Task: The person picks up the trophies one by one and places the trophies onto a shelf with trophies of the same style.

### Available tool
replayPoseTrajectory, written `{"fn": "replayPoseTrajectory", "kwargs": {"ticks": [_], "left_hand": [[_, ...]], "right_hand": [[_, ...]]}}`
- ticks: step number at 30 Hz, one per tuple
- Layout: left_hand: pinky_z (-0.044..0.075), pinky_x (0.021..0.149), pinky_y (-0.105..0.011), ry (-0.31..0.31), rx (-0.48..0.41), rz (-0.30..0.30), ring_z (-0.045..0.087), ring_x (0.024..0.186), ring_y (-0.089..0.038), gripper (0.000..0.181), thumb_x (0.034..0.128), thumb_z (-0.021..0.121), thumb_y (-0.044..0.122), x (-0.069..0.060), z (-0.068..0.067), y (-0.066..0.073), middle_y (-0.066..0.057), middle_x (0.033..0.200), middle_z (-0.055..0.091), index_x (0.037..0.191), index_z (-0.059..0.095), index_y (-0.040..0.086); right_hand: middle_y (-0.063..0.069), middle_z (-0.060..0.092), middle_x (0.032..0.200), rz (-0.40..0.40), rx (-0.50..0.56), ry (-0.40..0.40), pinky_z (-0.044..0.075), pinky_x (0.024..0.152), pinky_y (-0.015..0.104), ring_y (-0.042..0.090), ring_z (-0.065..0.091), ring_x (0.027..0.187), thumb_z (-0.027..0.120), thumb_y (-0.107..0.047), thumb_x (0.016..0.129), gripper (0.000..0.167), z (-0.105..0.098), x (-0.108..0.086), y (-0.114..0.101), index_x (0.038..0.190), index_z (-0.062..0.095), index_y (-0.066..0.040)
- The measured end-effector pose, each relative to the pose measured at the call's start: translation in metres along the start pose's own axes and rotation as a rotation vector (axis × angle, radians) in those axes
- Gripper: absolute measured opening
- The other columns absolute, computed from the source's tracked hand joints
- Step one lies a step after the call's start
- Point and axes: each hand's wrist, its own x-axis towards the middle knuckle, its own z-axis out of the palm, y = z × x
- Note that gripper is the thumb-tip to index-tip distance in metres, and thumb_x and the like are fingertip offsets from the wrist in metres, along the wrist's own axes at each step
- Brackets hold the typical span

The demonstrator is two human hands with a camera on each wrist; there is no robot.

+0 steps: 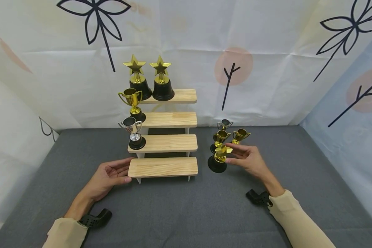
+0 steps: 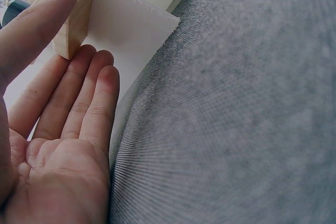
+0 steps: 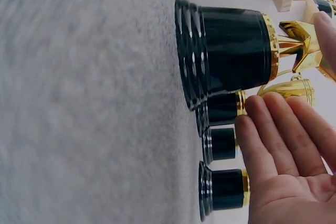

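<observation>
A hand could pass over the near grey cloth tabletop [image 1: 173,217], or between the tiered pale-wood stand [image 1: 162,167] and the black-based gold star trophy [image 1: 217,164]. Just beyond that trophy, two shiny gold cups [image 1: 221,136] and a silver cup [image 1: 224,124] (closely bunched) bar the far side; the right hand [image 1: 248,159] blocks the right.

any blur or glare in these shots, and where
Head view: bright, fairly even light, creases readable in the white backdrop; left wrist view: the grey cloth looks soft toward the right, the left hand clearer; right wrist view: pale glints on the black base of the star trophy, cloth at left blurred.
</observation>
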Motion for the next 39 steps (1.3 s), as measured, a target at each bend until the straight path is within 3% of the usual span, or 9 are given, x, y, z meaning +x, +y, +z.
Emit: {"fn": "replayPoseTrajectory", "kwargs": {"ticks": [5,13,27,35,39], "left_hand": [[0.05,0.106,-0.032,0.026,0.01,-0.019,0.058,0.128,-0.015,0.072,0.0854,0.069,-0.018,-0.001,0.001,0.0,-0.008,0.141,0.056,0.146,0.029,-0.024],[0.049,0.106,-0.032,0.02,0.013,-0.009,0.058,0.129,-0.014,0.072,0.0855,0.068,-0.019,-0.002,0.001,0.0,-0.008,0.141,0.056,0.145,0.027,-0.025],[0.05,0.106,-0.032,0.009,0.008,-0.008,0.058,0.129,-0.015,0.071,0.0864,0.066,-0.02,-0.001,0.001,0.002,-0.009,0.141,0.056,0.145,0.027,-0.025],[0.05,0.105,-0.032,0.012,0.004,-0.007,0.058,0.128,-0.015,0.072,0.0858,0.067,-0.02,0.0,0.001,0.002,-0.008,0.14,0.056,0.145,0.027,-0.026],[0.05,0.105,-0.032,0.009,-0.003,-0.011,0.058,0.128,-0.015,0.072,0.086,0.067,-0.019,0.0,0.002,0.002,-0.006,0.14,0.057,0.145,0.027,-0.025]], "right_hand": [[-0.002,0.066,0.132,0.028,0.027,-0.009,0.061,0.09,0.03,0.013,0.066,0.116,0.081,0.005,0.083,0.061,0.003,0.0,0.004,0.138,0.056,0.01],[-0.001,0.072,0.119,0.014,0.106,-0.037,0.06,0.09,0.029,0.013,0.067,0.113,0.08,0.008,0.082,0.063,0.008,0.001,0.009,0.137,0.051,0.019],[0.004,0.072,0.116,0.019,0.047,-0.031,0.06,0.091,0.026,0.011,0.066,0.115,0.082,0.007,0.08,0.047,0.017,0.001,0.015,0.123,0.063,0.015],[0.024,0.067,0.123,0.009,-0.011,-0.024,0.058,0.094,0.025,0.009,0.065,0.116,0.083,0.007,0.079,0.047,0.019,0.002,0.016,0.122,0.065,0.013],[0.027,0.065,0.124,0.01,-0.037,-0.022,0.058,0.095,0.024,0.008,0.065,0.115,0.084,0.005,0.079,0.046,0.02,0.002,0.016,0.121,0.066,0.012]]}}
